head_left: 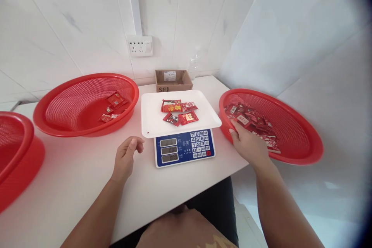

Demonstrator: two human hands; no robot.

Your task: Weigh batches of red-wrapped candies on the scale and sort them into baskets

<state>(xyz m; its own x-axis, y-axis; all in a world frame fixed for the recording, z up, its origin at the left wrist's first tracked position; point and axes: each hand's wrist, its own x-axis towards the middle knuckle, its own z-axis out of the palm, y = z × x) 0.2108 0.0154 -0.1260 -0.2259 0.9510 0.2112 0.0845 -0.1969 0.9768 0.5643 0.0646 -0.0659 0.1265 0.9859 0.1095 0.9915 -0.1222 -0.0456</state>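
Note:
My right hand (250,145) is at the near left rim of a red plastic basket (302,151), thumb on the rim and fingers over the inner side. Several small red packets (252,118) lie inside that basket. My left hand (128,156) hovers over the table at the scale's left, its fingers curled in with nothing visible in them. Between my hands stands a digital scale (186,145) with a white tray (154,112). A few red printed packets (188,117) rest on the tray, and a tiny red bit lies at its front left corner.
Another red basket (64,104) with some packets stands at the left, and part of a further red basket (23,162) shows at the left edge. Behind the scale are a small cardboard box (171,85) and a clear plastic bottle (194,66). A wall socket (140,45) sits above.

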